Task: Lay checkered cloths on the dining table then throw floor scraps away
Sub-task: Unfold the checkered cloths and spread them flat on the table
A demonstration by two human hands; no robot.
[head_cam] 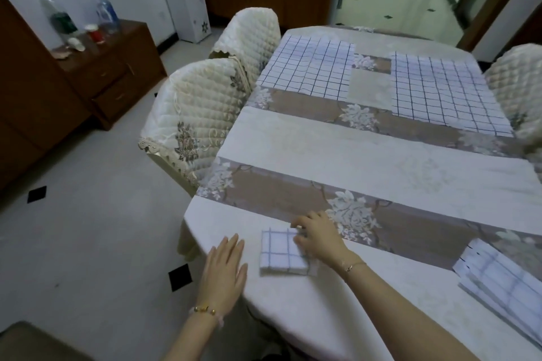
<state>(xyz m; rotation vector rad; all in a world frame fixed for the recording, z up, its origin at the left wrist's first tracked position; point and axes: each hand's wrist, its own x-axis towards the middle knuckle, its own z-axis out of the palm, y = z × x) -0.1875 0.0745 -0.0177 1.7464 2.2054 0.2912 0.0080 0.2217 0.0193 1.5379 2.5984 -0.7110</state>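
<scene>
Right now, our hands: both over the near-left corner of the dining table (366, 149).
Right hand (318, 236): we have it on the far right corner of a folded checkered cloth (283, 253), fingers curled and touching the fabric; whether they pinch a layer we cannot tell.
Left hand (224, 268): spread flat, fingers together, at the table edge just beside the folded cloth, not touching it.
Folded stack (504, 275): more checkered cloths lie near our right forearm, at the right of the table.
Laid cloths: one spread cloth (311, 67) at the far left, another spread cloth (445, 94) at the far right, apart from each other.
Chairs: two quilted chairs (202, 108) stand along the left side.
Cabinet (114, 67): by the wall, with bottles on top.
</scene>
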